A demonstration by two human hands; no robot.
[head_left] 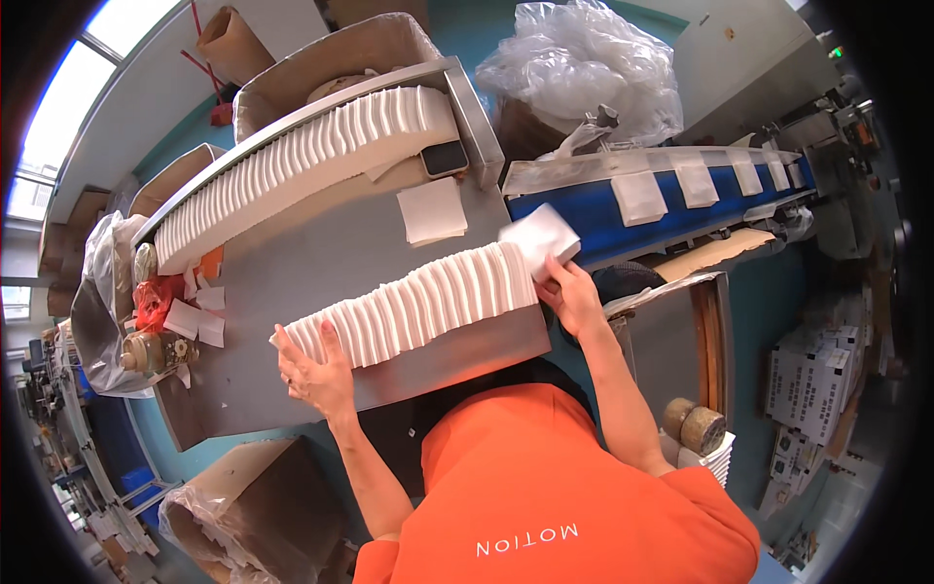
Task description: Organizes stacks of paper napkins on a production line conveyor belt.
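A long row of white folded paper napkins point(418, 304), standing on edge in wavy bundles, runs along the near side of a grey metal table point(302, 253). At the row's left end rests my left hand point(319, 375), thumb and fingers spread against the last bundles. My right hand point(572, 297) is at the other end, fingers closed on the lower edge of a white napkin stack point(540, 238). That stack is tilted and slightly blurred, close beside the row's right end. Flat white napkins point(432, 211) lie on the table farther back.
A second napkin row point(311, 146) lines the table's far rim, with a phone point(445, 159) at its right end. Rightward, a blue conveyor belt point(581, 214) carries several napkin stacks. Scraps and a red plastic bag point(158, 300) lie left. A cardboard box point(258, 496) stands below.
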